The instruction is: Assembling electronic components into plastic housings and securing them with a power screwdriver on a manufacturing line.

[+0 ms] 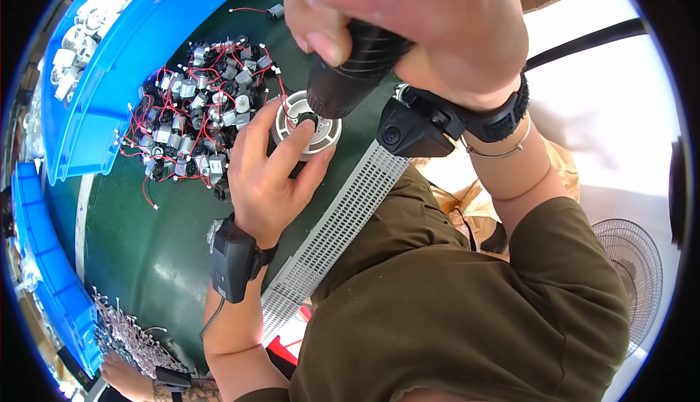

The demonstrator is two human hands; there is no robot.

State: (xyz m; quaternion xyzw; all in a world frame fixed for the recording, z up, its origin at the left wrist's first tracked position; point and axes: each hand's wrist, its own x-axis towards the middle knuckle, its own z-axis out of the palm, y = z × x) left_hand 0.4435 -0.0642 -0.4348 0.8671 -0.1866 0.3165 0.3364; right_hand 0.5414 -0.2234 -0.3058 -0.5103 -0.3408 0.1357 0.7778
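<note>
My left hand (264,176) grips a white round plastic housing (329,137) with spokes inside its rim. My index finger presses near its centre, beside a small black part (308,118) with a red wire running off it. Above, my right hand (430,19) is wrapped round a black power screwdriver (357,59). The tool tilts down, its nose over the housing; the nose hides the tip, so whether it touches a screw cannot be told. Left of the housing lies a heap of small motors (193,121) with red wires and white connectors.
A blue bin (146,45) of white plastic parts (91,26) stands at upper left, another blue bin (55,271) below it. A perforated strip (335,234) edges the green table (146,234). Another person's hand (127,378) is near small wired parts (135,336). One loose motor (275,11) lies apart.
</note>
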